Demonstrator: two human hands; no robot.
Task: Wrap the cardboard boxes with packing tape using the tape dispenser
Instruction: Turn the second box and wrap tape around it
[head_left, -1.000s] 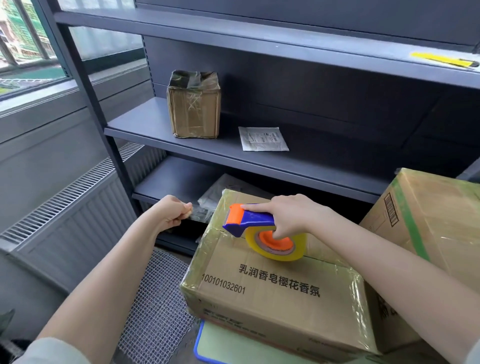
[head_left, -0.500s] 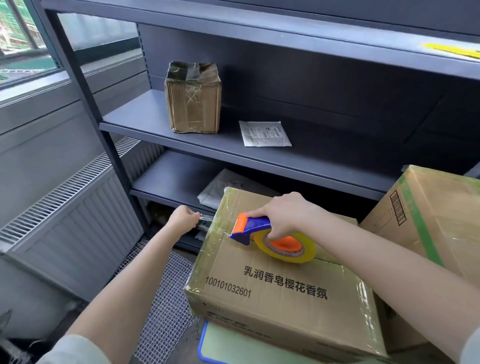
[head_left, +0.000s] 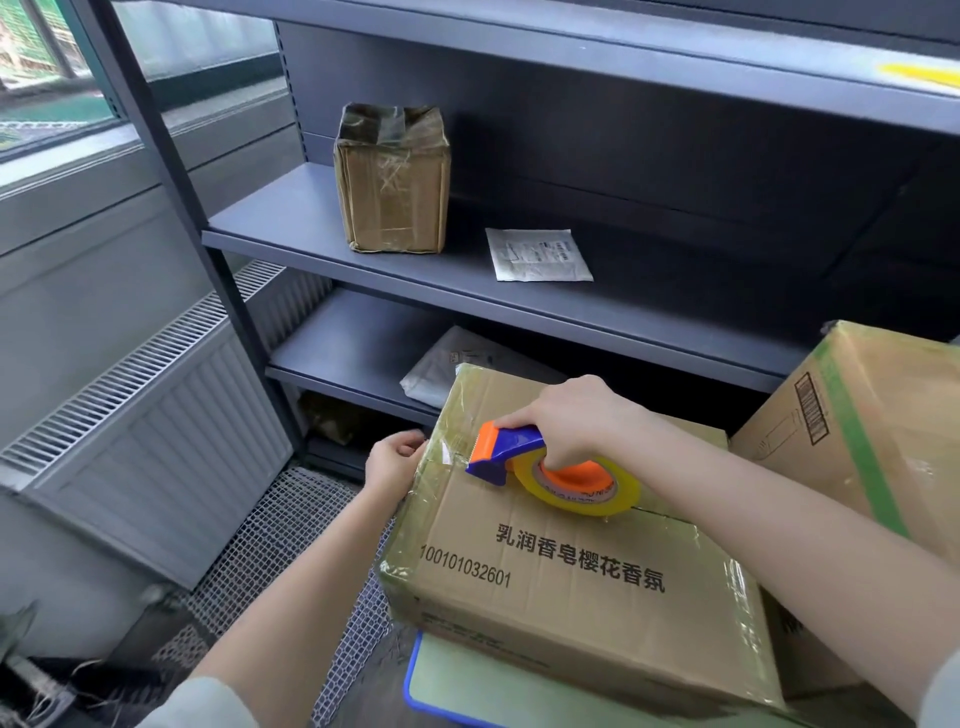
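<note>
A cardboard box (head_left: 561, 587) printed with black characters and a number lies in front of me, partly covered in clear tape. On its top sits a blue and orange tape dispenser (head_left: 524, 460) carrying a yellowish tape roll (head_left: 587, 488). My right hand (head_left: 571, 421) grips the dispenser from above. A short strip of tape runs from the dispenser's orange end to the box's left top edge. My left hand (head_left: 392, 462) is at the box's left side, fingers touching that edge where the tape ends.
A larger cardboard box (head_left: 872, 436) with a green stripe stands at the right. A small taped box (head_left: 392, 182) and a white paper (head_left: 537, 254) lie on the grey shelf (head_left: 291, 228). A radiator (head_left: 156, 431) stands left, with a floor grille below.
My left hand has moved right from open air to the box's left edge, bringing the tape end with it. The dispenser has stayed on the box top under my right hand.
</note>
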